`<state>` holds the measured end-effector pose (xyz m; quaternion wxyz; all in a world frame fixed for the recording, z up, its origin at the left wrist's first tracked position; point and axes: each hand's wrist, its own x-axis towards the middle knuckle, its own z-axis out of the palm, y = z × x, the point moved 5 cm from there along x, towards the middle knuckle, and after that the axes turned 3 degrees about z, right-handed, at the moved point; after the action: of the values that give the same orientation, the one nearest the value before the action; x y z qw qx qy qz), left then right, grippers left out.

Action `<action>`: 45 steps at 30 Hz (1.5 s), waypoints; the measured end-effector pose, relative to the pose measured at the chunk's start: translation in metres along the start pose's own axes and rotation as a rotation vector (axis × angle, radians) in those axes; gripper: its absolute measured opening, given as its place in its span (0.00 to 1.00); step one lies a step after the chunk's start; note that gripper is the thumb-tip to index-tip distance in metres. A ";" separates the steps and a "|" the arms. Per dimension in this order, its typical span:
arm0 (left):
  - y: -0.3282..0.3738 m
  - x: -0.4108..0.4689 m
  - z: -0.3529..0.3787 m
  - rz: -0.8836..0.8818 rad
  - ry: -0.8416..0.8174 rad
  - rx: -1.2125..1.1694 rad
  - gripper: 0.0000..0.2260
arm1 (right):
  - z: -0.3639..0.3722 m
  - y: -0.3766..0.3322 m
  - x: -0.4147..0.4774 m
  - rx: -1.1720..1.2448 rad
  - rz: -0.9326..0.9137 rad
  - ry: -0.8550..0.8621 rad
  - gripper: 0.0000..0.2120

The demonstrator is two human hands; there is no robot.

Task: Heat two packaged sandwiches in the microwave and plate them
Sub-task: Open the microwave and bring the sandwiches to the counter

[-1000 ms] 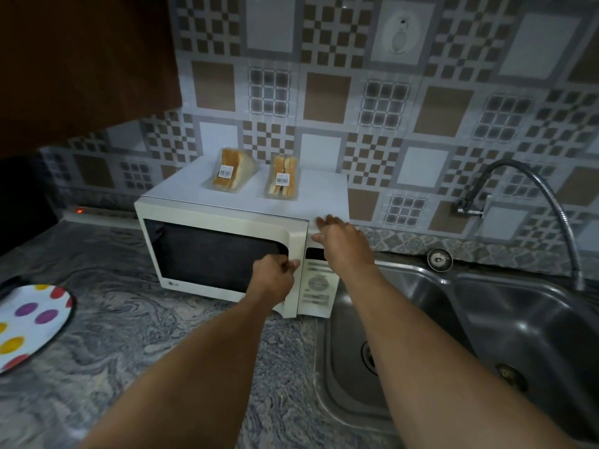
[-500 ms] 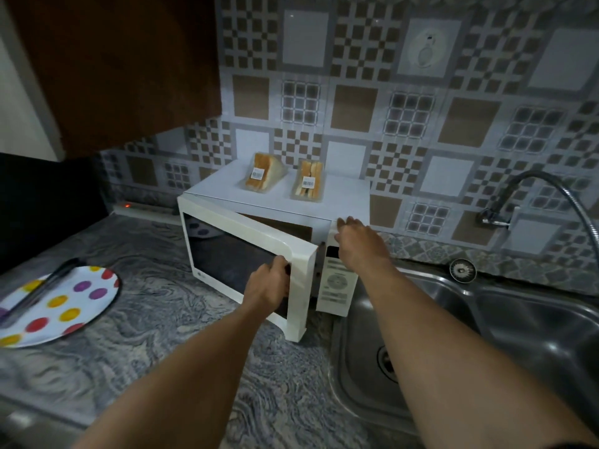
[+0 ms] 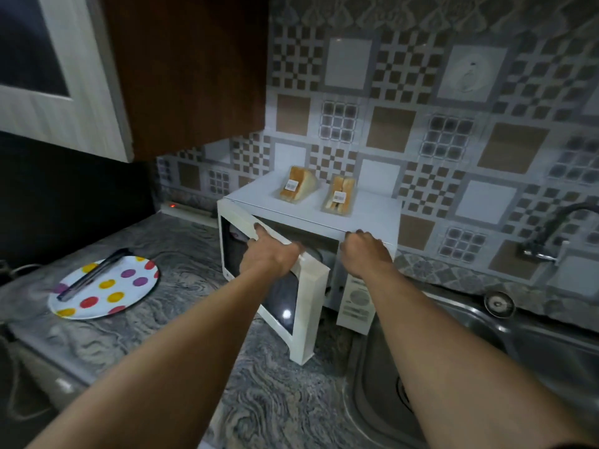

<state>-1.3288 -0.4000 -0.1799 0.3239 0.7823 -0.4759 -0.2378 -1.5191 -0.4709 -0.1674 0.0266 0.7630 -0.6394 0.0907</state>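
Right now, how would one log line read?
microwave door: half open | left hand: grips door top | right hand: braces microwave | sandwiches: atop microwave

Microwave interior (image 3: 311, 236): mostly hidden behind door (image 3: 311, 286) and left hand (image 3: 270, 259).
Sandwich labels (image 3: 292, 185): too small to read.
Control panel (image 3: 356, 303): markings illegible.
Tap (image 3: 538, 252): cut off by right edge.
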 end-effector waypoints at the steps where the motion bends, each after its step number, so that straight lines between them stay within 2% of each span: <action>1: 0.001 0.002 -0.005 0.008 -0.029 0.024 0.47 | 0.000 -0.003 0.002 -0.007 0.000 -0.010 0.13; 3: -0.002 0.005 -0.019 -0.007 -0.086 0.069 0.47 | 0.002 -0.015 0.009 -0.002 -0.018 -0.032 0.14; 6: -0.002 0.002 -0.036 -0.010 -0.158 0.213 0.33 | 0.004 -0.031 0.016 0.016 -0.034 -0.047 0.17; 9: -0.013 0.003 -0.053 -0.042 -0.116 0.297 0.24 | 0.008 -0.053 0.022 0.019 -0.049 -0.097 0.23; 10: -0.020 0.005 -0.058 -0.052 -0.110 0.318 0.23 | 0.010 -0.060 0.024 0.016 -0.052 -0.111 0.25; 14: -0.054 0.028 -0.073 -0.118 -0.084 0.362 0.35 | 0.020 -0.082 0.032 -0.016 -0.055 -0.144 0.29; 16: -0.063 0.034 -0.081 -0.096 -0.064 0.427 0.33 | 0.025 -0.088 0.036 -0.019 -0.040 -0.151 0.31; 23: -0.077 0.073 -0.094 0.046 -0.171 0.655 0.32 | 0.037 -0.108 0.045 -0.007 0.031 -0.169 0.34; 30: -0.086 0.116 -0.096 0.209 -0.227 0.756 0.32 | 0.037 -0.115 0.038 0.003 0.089 -0.157 0.36; 33: -0.077 0.131 -0.089 0.293 -0.235 0.790 0.33 | 0.030 -0.109 0.037 0.007 0.142 -0.145 0.36; 38: -0.042 0.141 -0.076 0.481 -0.129 0.808 0.31 | 0.013 -0.099 0.037 0.037 0.224 -0.060 0.33; 45: 0.017 0.153 -0.048 0.601 -0.171 0.703 0.32 | -0.011 -0.074 0.049 0.067 0.283 0.138 0.32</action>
<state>-1.2395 -0.5292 -0.1447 0.0535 0.6497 -0.7581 -0.0214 -1.4397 -0.5038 -0.1421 0.0321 0.6576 -0.7339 0.1672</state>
